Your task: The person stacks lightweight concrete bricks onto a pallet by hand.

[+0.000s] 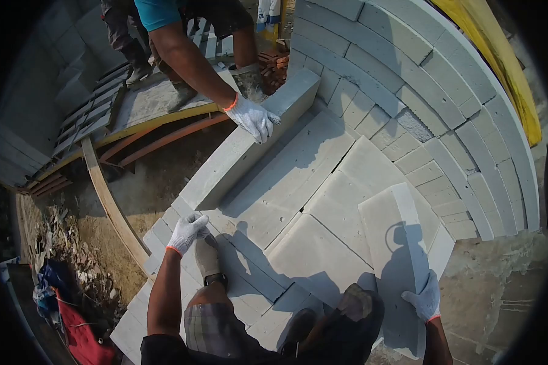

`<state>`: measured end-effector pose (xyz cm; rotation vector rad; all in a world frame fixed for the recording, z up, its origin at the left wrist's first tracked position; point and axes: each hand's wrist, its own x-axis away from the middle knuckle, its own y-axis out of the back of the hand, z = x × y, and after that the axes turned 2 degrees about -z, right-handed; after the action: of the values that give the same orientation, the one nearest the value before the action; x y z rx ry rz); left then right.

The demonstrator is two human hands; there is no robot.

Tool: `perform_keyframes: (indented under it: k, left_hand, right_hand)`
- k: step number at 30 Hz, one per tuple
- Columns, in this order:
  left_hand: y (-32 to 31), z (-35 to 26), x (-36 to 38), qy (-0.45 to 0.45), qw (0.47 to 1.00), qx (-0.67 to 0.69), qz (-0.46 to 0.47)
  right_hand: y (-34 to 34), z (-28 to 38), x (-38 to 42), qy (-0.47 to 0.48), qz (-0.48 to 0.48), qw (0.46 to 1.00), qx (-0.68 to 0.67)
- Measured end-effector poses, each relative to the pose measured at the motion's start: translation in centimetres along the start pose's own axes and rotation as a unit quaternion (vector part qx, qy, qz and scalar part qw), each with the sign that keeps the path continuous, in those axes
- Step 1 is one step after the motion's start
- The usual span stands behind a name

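My left hand (pixel 187 232), in a white knit glove with an orange cuff, is closed beside the near end of a long pale lightweight concrete block (pixel 259 143). Whether its fingers touch that block or hold anything is hidden. At lower right my right hand (pixel 427 298), gloved alike, grips the edge of another light grey concrete block (pixel 402 243), thumb over its face. This block leans upright near my knee, with a shadow across it. A co-worker's gloved hand (pixel 252 118) rests on top of the long block.
Under my feet is a layer of flat blocks (pixel 313 243) with narrow gaps. Stacked block courses (pixel 402 91) rise at right, beside a yellow sheet (pixel 496 61). To the left are a curved wooden plank (pixel 112 207), a raised platform edge (pixel 146 125), rubble and a red cloth (pixel 82 328).
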<state>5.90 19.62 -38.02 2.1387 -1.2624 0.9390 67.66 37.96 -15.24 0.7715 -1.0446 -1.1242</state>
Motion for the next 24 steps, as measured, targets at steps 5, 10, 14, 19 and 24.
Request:
perform_keyframes:
  k: [5,10,14,19,24]
  left_hand:
    - [-1.2,-1.1,0.2,-0.411,0.853,-0.231,-0.223]
    - [-1.6,0.2,-5.7,-0.236,0.908,0.337,-0.079]
    - [-4.1,-4.5,-3.0,0.025,0.905,0.425,-0.018]
    - [-8.2,-1.2,-6.2,-0.028,0.911,0.35,-0.218]
    - [-6.5,-2.0,-4.6,0.025,0.907,0.398,-0.137]
  right_hand:
    - [2.4,8.3,-1.9,-0.046,0.039,0.995,0.077]
    - [-1.1,7.7,-1.9,-0.025,0.004,0.993,0.115]
    - [-5.4,4.3,-0.7,-0.007,-0.07,0.989,0.132]
    - [-3.9,10.6,-0.8,-0.13,-0.015,0.989,-0.069]
    - [-3.8,10.2,-2.2,-0.173,-0.003,0.979,-0.105]
